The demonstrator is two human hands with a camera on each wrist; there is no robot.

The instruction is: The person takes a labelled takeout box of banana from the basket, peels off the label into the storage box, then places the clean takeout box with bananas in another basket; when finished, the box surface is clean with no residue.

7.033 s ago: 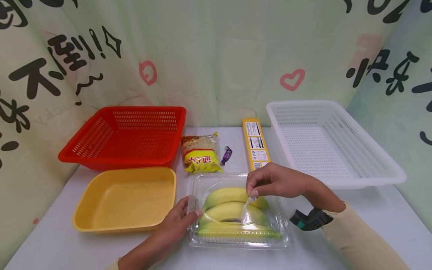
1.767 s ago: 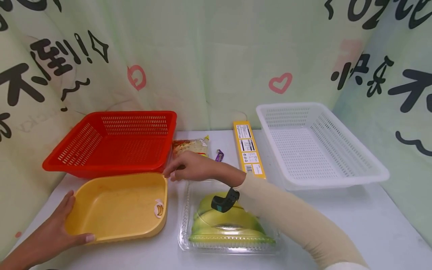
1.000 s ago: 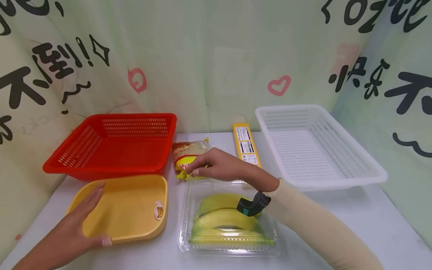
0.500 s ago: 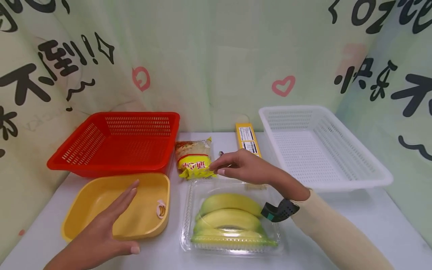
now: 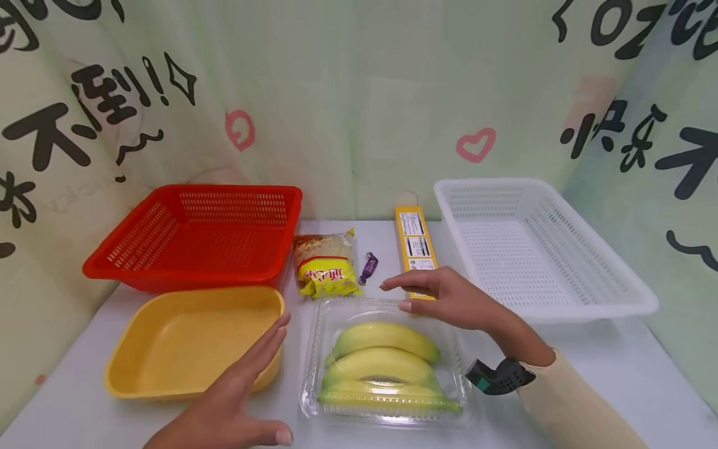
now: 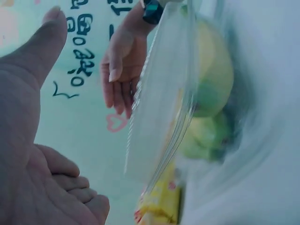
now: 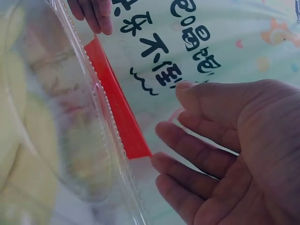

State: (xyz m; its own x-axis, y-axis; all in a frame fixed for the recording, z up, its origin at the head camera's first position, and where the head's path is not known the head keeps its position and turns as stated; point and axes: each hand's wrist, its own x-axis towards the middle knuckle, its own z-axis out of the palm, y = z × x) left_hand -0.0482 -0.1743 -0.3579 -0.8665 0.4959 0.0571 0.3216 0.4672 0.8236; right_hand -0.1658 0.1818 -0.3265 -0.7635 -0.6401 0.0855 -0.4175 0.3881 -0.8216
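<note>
A clear plastic clamshell box (image 5: 322, 318) sits shut on the table, with several yellow-green bananas (image 5: 381, 365) inside. My left hand (image 5: 232, 396) hovers left of the box, fingers straight and thumb spread, overlapping the right side of the yellow basin (image 5: 179, 343). Over the box's far right corner is my right hand (image 5: 449, 299), its fingers loosely bent and holding nothing. Both wrist views show the palms, left hand (image 6: 47, 140) and right hand (image 7: 220, 145), bare beside the box wall. The basin's right inner corner is hidden behind my left fingers.
A red basket (image 5: 196, 274) stands behind the basin, a white basket (image 5: 555, 312) at the right. Behind the box lie a yellow snack packet (image 5: 328, 268), a purple wrapped candy (image 5: 368, 268) and a long yellow carton (image 5: 415, 240). A printed curtain (image 5: 359, 112) closes off the back.
Earlier my right hand pinched a small whitish piece over the box; later a banana-print sticker lay in the basin. Since then both hands have moved right, from the basin toward the box.
</note>
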